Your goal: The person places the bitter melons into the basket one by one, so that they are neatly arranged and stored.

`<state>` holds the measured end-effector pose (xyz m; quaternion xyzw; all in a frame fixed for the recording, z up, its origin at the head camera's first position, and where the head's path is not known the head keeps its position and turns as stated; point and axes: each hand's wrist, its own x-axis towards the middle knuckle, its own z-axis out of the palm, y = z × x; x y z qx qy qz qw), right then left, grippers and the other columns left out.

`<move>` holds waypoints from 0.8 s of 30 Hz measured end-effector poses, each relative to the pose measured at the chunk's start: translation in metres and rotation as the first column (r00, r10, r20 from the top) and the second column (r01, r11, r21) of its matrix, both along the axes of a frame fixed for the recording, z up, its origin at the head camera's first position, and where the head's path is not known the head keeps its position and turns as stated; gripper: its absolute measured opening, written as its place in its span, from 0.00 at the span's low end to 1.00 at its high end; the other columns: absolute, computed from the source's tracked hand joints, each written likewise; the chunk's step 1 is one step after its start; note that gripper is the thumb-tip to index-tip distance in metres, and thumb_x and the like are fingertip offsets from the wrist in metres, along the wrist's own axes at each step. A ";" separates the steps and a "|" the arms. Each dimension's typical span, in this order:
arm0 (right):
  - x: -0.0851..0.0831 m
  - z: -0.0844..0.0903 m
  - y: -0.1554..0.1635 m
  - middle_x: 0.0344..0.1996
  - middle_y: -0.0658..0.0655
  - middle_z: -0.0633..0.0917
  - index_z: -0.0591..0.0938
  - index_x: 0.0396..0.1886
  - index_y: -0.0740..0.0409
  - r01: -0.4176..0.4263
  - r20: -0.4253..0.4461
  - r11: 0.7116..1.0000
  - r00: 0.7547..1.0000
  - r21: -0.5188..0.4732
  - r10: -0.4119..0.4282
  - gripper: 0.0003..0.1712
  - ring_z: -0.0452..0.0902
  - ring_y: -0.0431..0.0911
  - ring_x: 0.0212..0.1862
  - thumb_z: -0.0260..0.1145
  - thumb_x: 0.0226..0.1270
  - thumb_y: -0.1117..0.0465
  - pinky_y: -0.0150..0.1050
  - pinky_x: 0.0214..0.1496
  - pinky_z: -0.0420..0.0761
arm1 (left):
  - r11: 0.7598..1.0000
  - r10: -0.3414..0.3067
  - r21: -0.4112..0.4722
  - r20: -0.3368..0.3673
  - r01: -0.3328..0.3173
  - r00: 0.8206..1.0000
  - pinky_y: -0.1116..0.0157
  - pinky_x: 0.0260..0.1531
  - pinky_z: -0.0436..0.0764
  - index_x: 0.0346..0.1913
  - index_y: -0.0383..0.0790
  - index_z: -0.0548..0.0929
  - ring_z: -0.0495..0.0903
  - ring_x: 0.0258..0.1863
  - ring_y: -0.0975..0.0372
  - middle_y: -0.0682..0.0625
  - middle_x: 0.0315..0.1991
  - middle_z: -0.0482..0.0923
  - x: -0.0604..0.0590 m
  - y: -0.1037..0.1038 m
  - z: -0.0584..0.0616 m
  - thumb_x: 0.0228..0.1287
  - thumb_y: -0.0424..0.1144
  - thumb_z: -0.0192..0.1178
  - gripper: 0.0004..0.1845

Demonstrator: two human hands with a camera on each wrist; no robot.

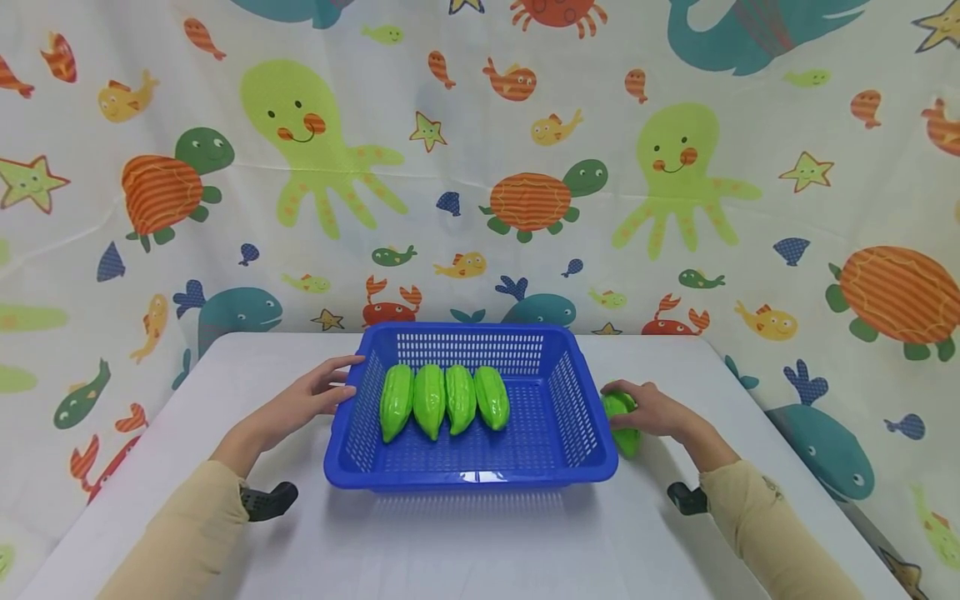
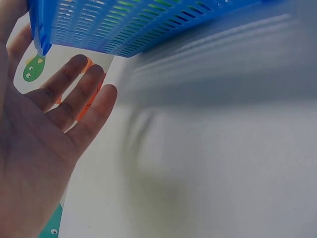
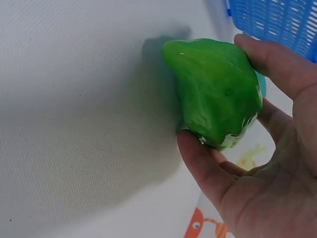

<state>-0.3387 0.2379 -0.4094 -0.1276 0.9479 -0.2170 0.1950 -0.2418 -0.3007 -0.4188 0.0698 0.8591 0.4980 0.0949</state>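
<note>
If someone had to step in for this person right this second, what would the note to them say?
Left hand: open, fingers straight, resting at the left rim of the blue basket; it holds nothing.
Right hand: grips a green toy vegetable on the white table, just outside the basket's right wall.
Done: four like green vegetables lie side by side in the basket, toward its left and back.
Left: the one in the right hand is not in the basket yet; there is bare space at the right of the row.
</note>
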 end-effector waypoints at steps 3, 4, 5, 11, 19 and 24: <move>0.001 0.000 0.001 0.53 0.69 0.71 0.70 0.67 0.54 -0.009 -0.002 1.000 1.000 -0.007 0.009 0.38 0.65 0.64 0.56 0.71 0.59 0.49 0.62 0.52 0.76 | 1.000 0.001 -0.006 -0.002 -0.001 1.000 0.42 0.57 0.74 0.77 0.56 0.53 0.65 0.66 0.37 0.32 0.72 0.55 0.000 0.000 0.000 0.72 0.55 0.52 0.35; 0.001 0.001 0.001 0.53 0.69 0.71 0.70 0.67 0.54 -0.011 -0.003 1.000 1.000 -0.010 0.011 0.38 0.65 0.64 0.56 0.71 0.60 0.49 0.61 0.52 0.76 | 1.000 0.001 -0.008 -0.003 -0.001 1.000 0.42 0.57 0.74 0.77 0.56 0.53 0.65 0.66 0.37 0.32 0.72 0.55 0.000 0.000 0.000 0.72 0.55 0.52 0.35; 0.001 0.001 0.001 0.53 0.69 0.71 0.70 0.67 0.54 -0.013 -0.003 1.000 1.000 -0.013 0.013 0.38 0.65 0.64 0.56 0.71 0.60 0.49 0.61 0.52 0.76 | 1.000 0.001 -0.009 -0.002 -0.001 1.000 0.42 0.57 0.74 0.77 0.55 0.53 0.65 0.66 0.37 0.32 0.72 0.55 0.000 0.000 0.001 0.72 0.55 0.52 0.35; 0.002 0.000 0.002 0.53 0.69 0.71 0.70 0.68 0.54 -0.006 -0.003 1.000 1.000 -0.021 0.006 0.38 0.65 0.64 0.56 0.71 0.60 0.48 0.61 0.52 0.76 | 1.000 -0.003 -0.007 0.000 0.003 1.000 0.41 0.57 0.73 0.77 0.55 0.53 0.65 0.66 0.37 0.31 0.72 0.55 0.000 -0.001 0.001 0.72 0.55 0.52 0.35; -0.002 0.002 0.005 0.51 0.68 0.71 0.69 0.68 0.53 0.036 -0.039 0.998 0.999 -0.052 -0.038 0.39 0.66 0.63 0.55 0.70 0.61 0.45 0.59 0.50 0.77 | 1.000 -0.001 -0.005 -0.009 0.001 1.000 0.42 0.57 0.74 0.76 0.53 0.55 0.65 0.66 0.37 0.32 0.72 0.56 -0.001 -0.001 0.001 0.71 0.55 0.54 0.35; -0.008 0.017 0.007 0.54 0.71 0.71 0.66 0.70 0.53 0.039 -0.102 0.991 0.993 -0.130 -0.052 0.39 0.67 0.67 0.58 0.67 0.64 0.44 0.61 0.53 0.77 | 1.000 -0.004 -0.007 -0.016 0.004 1.000 0.41 0.57 0.73 0.76 0.53 0.55 0.65 0.66 0.37 0.32 0.72 0.56 -0.002 -0.002 0.002 0.71 0.54 0.54 0.35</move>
